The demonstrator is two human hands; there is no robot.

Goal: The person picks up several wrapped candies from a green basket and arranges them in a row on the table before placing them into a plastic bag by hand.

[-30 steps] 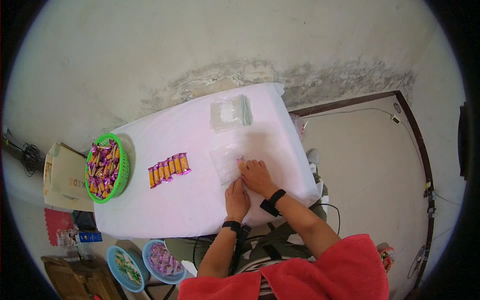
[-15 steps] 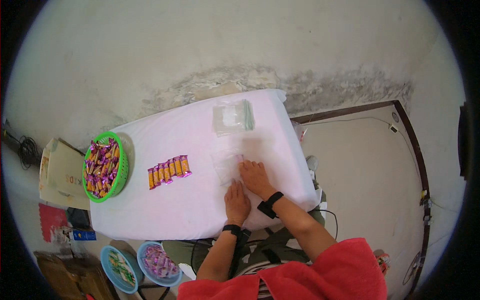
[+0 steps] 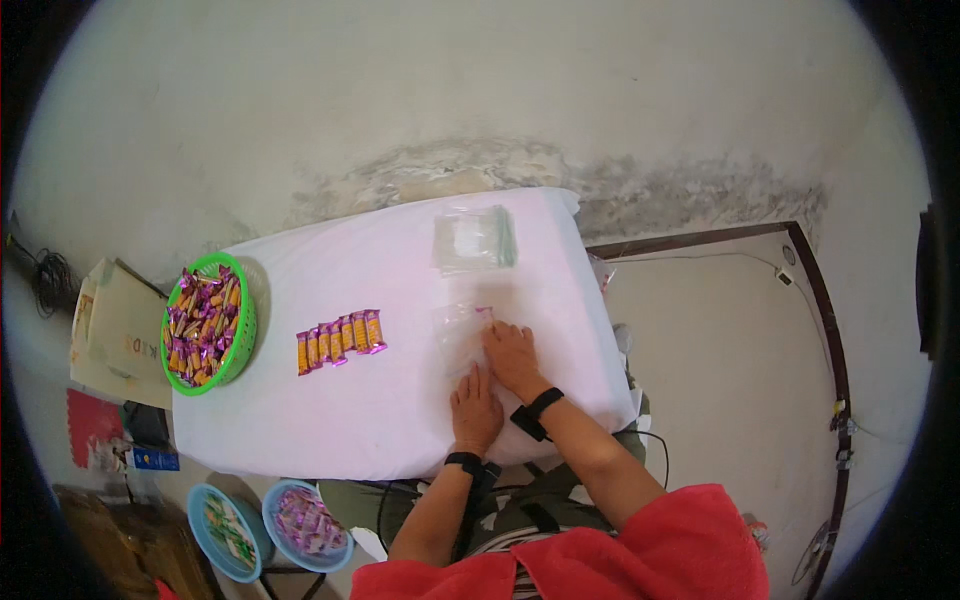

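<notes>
Near the right end of the table, a transparent bag (image 3: pixel 452 330) lies with a small pink-and-purple wrapped piece (image 3: pixel 485 314) at its upper right. My right hand (image 3: pixel 510 355) grips the piece in the bag with curved fingers, most of it hidden beneath them. My left hand (image 3: pixel 476 410) is at the bag's lower edge, fingertips pressed together on it. A row of several orange-and-purple wrapped snack bars (image 3: pixel 340 342) lies to their left. Behind the bag sits a stack of clear bags (image 3: pixel 474 240).
The white-covered table (image 3: pixel 370 425) stands by a stained wall. At its left end are a green basket (image 3: pixel 244 345) full of wrapped snacks and a cream carton (image 3: pixel 125 340). Below stand two blue basins (image 3: pixel 195 530) (image 3: pixel 343 543) of wrapped items. A cable (image 3: pixel 668 460) hangs at right.
The view has shifted, so the table's back sits lower in the picture and the carton further left. Both my hands stay on the bag, with only slight movement.
</notes>
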